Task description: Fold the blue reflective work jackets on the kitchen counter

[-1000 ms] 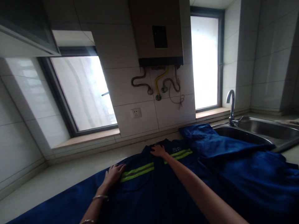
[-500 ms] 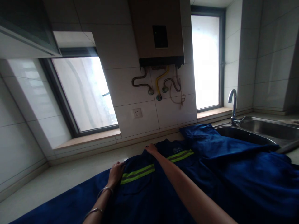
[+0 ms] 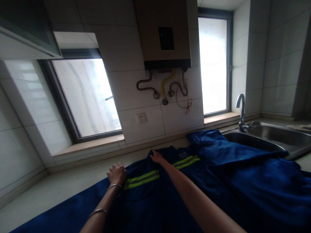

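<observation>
Two bare hands rest on one dark blue work jacket (image 3: 155, 194) spread flat on the pale countertop (image 3: 60, 184), seen from the head camera. Its two yellow-green reflective stripes (image 3: 142, 179) run across the chest, one piece on each side of the right forearm. Left hand (image 3: 117, 173), with one bangle at the wrist and a second further down the forearm, sits at the jacket's shoulder edge with the fingers curled under, clenched on the cloth there. Right hand (image 3: 156, 157) reaches further, to the collar end near the wall; its fingers lie on the fabric edge, but whether they pinch it or only press, I cannot tell. One more blue garment (image 3: 243, 168) lies rumpled to the right, touching the jacket and draped over the near rim of the steel sink (image 3: 279, 136), which has two basins and one tap (image 3: 241, 110). Behind stand two windows, one wall socket (image 3: 142, 117) and one water heater (image 3: 165, 35).
</observation>
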